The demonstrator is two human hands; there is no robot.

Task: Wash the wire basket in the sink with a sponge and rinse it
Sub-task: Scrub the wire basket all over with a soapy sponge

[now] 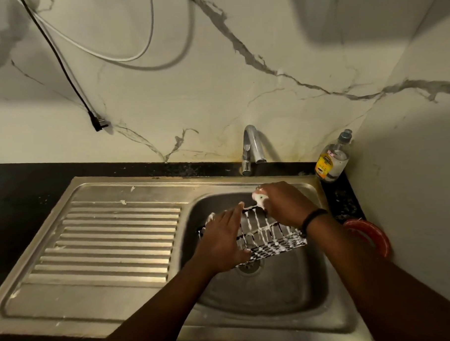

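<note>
Steel sink (276, 304), soapy wire basket (270, 235) inside

Single head-worn, wide-angle view, looking forward and steeply down onto the sink (134, 254). The basin lies close below, the marble wall (215, 93) behind. No second view.

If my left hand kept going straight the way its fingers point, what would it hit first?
Probably the sponge gripped in the right hand: the left hand, resting on the wire basket, points along its far rim toward it. Depth is unclear from one view.
</note>
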